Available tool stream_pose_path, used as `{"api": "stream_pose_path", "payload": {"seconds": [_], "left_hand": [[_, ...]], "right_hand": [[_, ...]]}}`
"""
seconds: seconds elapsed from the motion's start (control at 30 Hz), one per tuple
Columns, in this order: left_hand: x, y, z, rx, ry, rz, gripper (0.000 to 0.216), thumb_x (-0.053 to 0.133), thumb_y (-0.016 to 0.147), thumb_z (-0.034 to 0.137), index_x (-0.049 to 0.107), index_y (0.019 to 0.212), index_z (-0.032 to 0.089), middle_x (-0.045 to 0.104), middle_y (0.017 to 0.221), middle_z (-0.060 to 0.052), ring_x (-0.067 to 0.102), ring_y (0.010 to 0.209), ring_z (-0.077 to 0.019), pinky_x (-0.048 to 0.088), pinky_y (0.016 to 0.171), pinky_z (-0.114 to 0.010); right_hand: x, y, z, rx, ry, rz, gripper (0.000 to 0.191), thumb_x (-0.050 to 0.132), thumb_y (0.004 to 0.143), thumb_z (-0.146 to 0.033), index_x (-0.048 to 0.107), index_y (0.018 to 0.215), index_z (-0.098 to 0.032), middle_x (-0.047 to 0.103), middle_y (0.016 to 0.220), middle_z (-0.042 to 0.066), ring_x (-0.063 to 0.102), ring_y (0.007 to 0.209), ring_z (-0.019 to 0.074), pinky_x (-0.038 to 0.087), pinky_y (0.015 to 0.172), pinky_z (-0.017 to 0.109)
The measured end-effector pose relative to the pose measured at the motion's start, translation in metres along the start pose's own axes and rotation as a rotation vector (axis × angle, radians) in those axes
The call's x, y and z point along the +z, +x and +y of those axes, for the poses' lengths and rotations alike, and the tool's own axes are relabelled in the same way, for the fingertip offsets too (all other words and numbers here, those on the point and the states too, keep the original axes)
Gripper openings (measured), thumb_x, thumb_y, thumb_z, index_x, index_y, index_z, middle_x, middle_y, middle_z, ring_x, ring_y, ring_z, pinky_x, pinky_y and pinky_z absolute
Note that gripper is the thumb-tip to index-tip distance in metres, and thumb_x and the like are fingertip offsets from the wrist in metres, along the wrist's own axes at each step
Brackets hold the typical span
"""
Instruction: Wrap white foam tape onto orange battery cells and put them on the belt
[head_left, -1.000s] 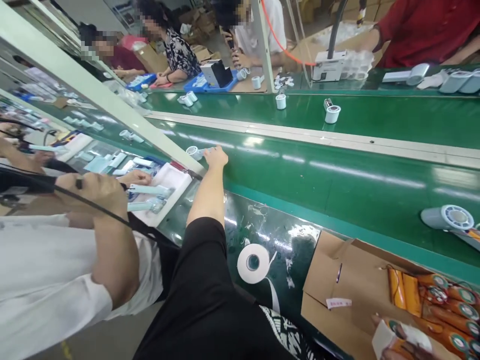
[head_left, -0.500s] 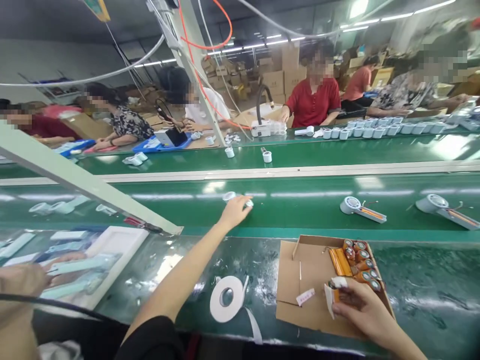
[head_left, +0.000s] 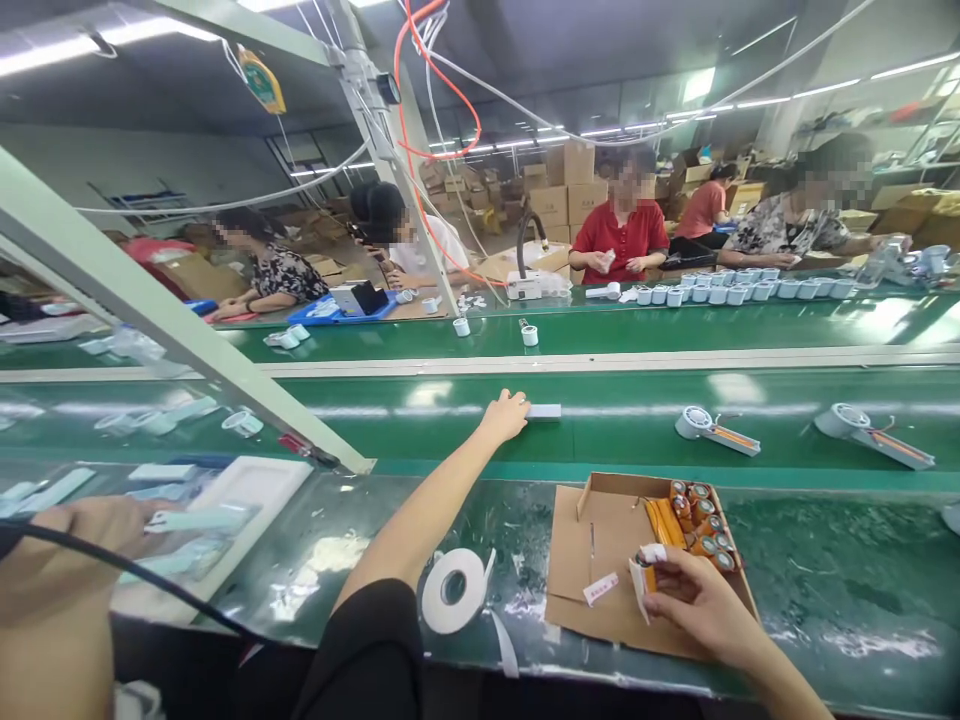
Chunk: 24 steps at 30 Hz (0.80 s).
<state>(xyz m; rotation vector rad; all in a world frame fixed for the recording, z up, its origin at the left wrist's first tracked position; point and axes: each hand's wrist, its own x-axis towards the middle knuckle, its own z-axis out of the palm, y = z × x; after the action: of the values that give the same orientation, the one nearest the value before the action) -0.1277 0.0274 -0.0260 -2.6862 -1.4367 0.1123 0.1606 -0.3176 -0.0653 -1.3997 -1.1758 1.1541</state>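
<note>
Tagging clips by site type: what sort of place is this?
Most likely a small-electronics assembly line in a factory. A long green conveyor belt carries fan units, people sit along the far side, and the right hand holds a battery cell over a box of cells.

The left hand (head_left: pixel 504 416) covers the near end of the pale handle piece (head_left: pixel 543 411) on the belt, so its head cannot be seen. The right hand (head_left: pixel 694 600) wraps most of an orange battery cell (head_left: pixel 649 577). At far left, a co-worker's forearm (head_left: pixel 52 610) is cut off by the picture's edge.
</note>
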Motion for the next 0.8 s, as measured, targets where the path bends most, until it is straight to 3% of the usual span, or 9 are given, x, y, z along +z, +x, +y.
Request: {"api": "stream_pose_path", "payload": {"seconds": [0.13, 0.3, 0.5, 0.67, 0.8], "left_hand": [[0.001, 0.010, 0.012, -0.020, -0.023, -0.062, 0.034, 0.063, 0.102, 0.024, 0.075, 0.134, 0.025, 0.055, 0.154, -0.017, 0.052, 0.138, -0.0388, 0.062, 0.102, -0.050], [-0.015, 0.027, 0.015, -0.035, -0.041, -0.177, 0.028, 0.071, 0.100, 0.029, 0.079, 0.125, 0.022, 0.060, 0.150, -0.018, 0.055, 0.138, -0.0400, 0.061, 0.105, -0.053], [-0.027, 0.042, 0.029, -0.038, -0.040, -0.354, 0.038, 0.073, 0.104, 0.045, 0.073, 0.128, 0.017, 0.070, 0.135, -0.013, 0.068, 0.126, -0.0285, 0.061, 0.106, -0.051], [-0.029, 0.045, 0.064, 0.035, -0.072, -0.305, 0.044, 0.071, 0.105, 0.052, 0.071, 0.129, 0.015, 0.073, 0.126, -0.013, 0.073, 0.112, -0.0249, 0.063, 0.101, -0.047], [-0.033, 0.046, 0.098, 0.156, -0.157, -0.208, 0.036, 0.073, 0.104, 0.046, 0.074, 0.125, 0.017, 0.076, 0.124, -0.012, 0.073, 0.110, -0.0229, 0.061, 0.101, -0.043]], "right_hand": [[-0.003, 0.001, 0.003, -0.033, -0.038, -0.042, 0.043, 0.095, 0.069, -0.045, 0.088, 0.105, -0.023, 0.083, 0.104, 0.012, 0.081, 0.094, 0.0308, 0.070, 0.094, 0.044], [-0.003, -0.003, -0.007, -0.066, -0.034, -0.067, 0.042, 0.094, 0.073, -0.046, 0.088, 0.108, -0.024, 0.083, 0.105, 0.012, 0.081, 0.099, 0.0313, 0.068, 0.099, 0.044], [0.007, -0.009, -0.017, -0.038, 0.074, -0.068, 0.041, 0.098, 0.070, -0.049, 0.089, 0.103, -0.026, 0.082, 0.100, 0.010, 0.080, 0.091, 0.0297, 0.070, 0.086, 0.038], [-0.001, -0.004, -0.019, -0.023, 0.295, -0.073, 0.060, 0.103, 0.069, -0.058, 0.085, 0.117, -0.027, 0.083, 0.103, 0.010, 0.079, 0.078, 0.0248, 0.070, 0.074, 0.037], [-0.026, 0.037, -0.055, -0.286, 0.038, 0.037, 0.050, 0.101, 0.070, -0.055, 0.086, 0.107, -0.024, 0.084, 0.097, 0.011, 0.080, 0.084, 0.0284, 0.071, 0.079, 0.039]]}}
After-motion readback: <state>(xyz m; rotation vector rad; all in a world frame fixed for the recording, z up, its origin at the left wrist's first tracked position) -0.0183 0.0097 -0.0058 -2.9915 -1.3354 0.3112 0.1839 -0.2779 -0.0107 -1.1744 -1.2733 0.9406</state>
